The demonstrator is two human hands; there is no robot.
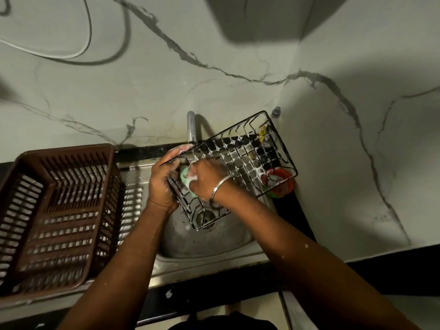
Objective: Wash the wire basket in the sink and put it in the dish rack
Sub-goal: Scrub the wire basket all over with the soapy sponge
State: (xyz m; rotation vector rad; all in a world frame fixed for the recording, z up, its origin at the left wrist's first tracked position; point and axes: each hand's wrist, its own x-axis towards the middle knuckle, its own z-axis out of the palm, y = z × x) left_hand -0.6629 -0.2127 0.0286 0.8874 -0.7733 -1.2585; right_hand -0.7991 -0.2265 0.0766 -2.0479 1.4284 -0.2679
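A black wire basket [247, 153] is held tilted above the steel sink [214, 244], soap film filling many of its cells. My left hand [162, 184] grips the basket's left end. My right hand [207, 179], with a metal bangle on the wrist, reaches inside the basket and holds a foamy green sponge [184, 175] against the wires. The brown plastic dish rack [57, 210] stands on the draining board to the left of the sink.
A chrome tap [191, 127] rises behind the sink, by the marble-patterned wall. A red and green round container [278, 184] sits on the dark counter at the sink's right, behind the basket. The sink drain [206, 217] shows below the basket.
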